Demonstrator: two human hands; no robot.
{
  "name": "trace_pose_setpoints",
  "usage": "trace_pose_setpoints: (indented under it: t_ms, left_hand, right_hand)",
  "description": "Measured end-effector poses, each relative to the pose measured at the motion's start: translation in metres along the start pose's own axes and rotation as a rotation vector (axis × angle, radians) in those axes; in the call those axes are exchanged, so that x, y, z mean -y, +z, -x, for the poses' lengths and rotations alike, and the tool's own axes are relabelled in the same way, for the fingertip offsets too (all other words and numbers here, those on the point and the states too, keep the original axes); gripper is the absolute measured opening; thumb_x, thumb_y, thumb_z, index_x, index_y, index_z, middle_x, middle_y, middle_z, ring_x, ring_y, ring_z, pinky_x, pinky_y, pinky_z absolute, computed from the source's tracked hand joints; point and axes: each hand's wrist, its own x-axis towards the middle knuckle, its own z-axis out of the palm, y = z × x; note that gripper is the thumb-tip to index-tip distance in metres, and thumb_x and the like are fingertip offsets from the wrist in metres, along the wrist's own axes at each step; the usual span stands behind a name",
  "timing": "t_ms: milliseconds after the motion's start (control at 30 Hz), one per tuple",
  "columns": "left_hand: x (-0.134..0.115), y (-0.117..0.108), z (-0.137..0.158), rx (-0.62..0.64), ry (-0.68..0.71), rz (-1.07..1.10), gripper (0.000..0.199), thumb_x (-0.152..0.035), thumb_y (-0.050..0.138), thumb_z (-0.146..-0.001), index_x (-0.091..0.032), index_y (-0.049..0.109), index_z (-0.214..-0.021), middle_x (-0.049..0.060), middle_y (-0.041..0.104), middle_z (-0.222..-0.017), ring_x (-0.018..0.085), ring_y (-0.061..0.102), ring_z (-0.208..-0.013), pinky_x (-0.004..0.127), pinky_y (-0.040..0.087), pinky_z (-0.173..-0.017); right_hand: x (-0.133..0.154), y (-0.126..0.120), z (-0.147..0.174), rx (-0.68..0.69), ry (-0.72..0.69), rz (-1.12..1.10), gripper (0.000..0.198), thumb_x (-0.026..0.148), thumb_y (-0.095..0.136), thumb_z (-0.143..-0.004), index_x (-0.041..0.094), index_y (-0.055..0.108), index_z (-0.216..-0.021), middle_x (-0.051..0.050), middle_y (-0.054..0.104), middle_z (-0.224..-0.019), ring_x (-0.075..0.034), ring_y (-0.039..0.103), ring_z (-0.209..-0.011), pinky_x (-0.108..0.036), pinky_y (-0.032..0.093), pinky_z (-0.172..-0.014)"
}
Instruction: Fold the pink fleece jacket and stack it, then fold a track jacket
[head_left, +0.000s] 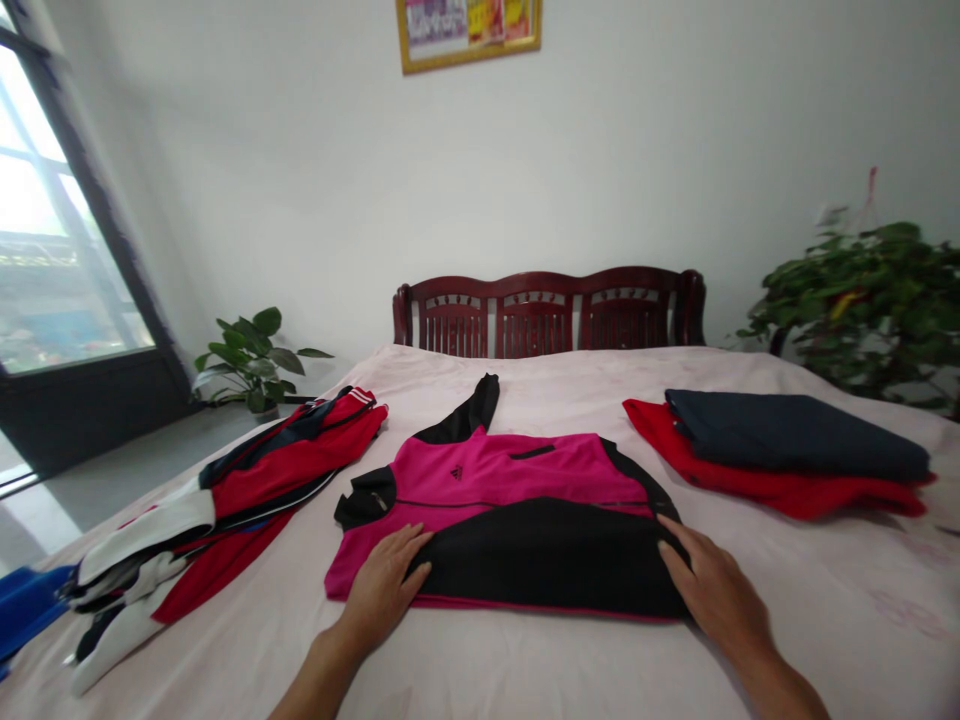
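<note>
A pink and black zip jacket (510, 470) lies flat on the bed, collar toward the left, with its near side folded over. One black sleeve (469, 412) sticks out toward the headboard. My left hand (386, 585) rests flat on the jacket's near left part, fingers stretched and thumb apart. At the jacket's right edge, my right hand (712, 585) touches the black fabric with its fingers and thumb spread. Neither hand visibly grips the cloth.
A loose pile of red, navy and white clothes (292, 455) lies on the left. Folded navy cloth (795, 435) sits on red cloth (810, 497) at right. Beyond are a wooden headboard (536, 310) and leafy plants (251, 350). Pale pink bedding (555, 665) covers the bed.
</note>
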Motion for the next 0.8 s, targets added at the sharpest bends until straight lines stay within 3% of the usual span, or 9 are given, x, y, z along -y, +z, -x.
trace_pose_setpoints:
  t_ms: [800]
  left_hand:
    - [0.0017,0.0008,0.0005,-0.008,0.007,0.006,0.042,-0.038,0.055,-0.094,-0.03,0.062,-0.135,0.002,0.061,-0.143,0.024,0.053,-0.134,0.045,0.043,-0.115]
  right_hand:
    - [0.0007,-0.0006,0.0,-0.005,0.002,0.022,0.056,0.049,0.034,-0.091,0.024,0.059,-0.135,-0.008,0.063,-0.135,-0.031,0.059,-0.121,-0.048,0.048,-0.102]
